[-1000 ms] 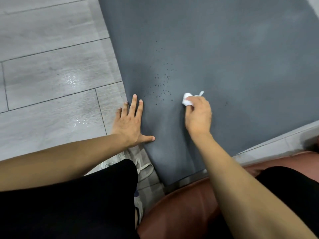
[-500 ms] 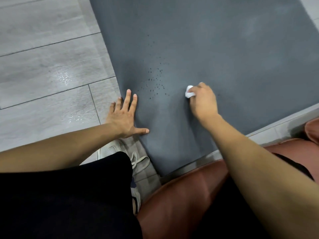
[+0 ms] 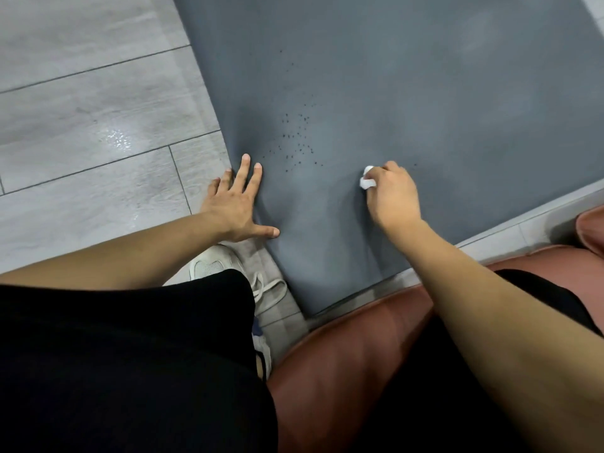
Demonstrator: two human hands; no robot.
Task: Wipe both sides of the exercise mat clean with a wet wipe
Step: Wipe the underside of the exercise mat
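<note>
Your right hand (image 3: pixel 394 194) pinches the balled wet wipe (image 3: pixel 366 178); left fingers (image 3: pixel 245 173) lie flat on the exercise mat (image 3: pixel 425 93). Specks (image 3: pixel 295 138) beyond your fingertips could smear.

Right hand (image 3: pixel 390 192) now sits further right on the mat (image 3: pixel 425 93) than a second ago, well apart from the cluster of dark specks (image 3: pixel 295 142) instead of just beside it. Wet wipe (image 3: pixel 366 178) is more bunched up: the loose tail that stuck out past the fingers a second ago is gone, only a small white wad shows at the hand's left side. Right forearm crosses lower and more across the view.
</note>
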